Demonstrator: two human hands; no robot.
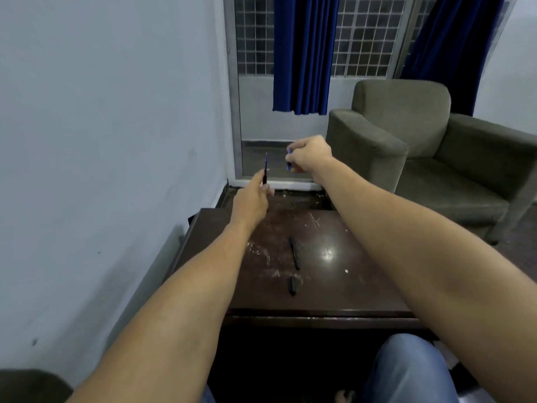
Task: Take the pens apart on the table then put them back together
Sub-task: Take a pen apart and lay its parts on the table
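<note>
Our left hand [252, 199] pinches the blue pen barrel [265, 168] upright. Our right hand [309, 154] is curled round the blue cap [288, 161]. Both pieces are in the air past the far edge of the table [363, 286], apart from each other. We judge the next thing is to lay them on the table side by side, away from its edges. We count two pens, each in two pieces: the black barrel [294, 253] and black cap [292, 285] lie near the table's middle.
</note>
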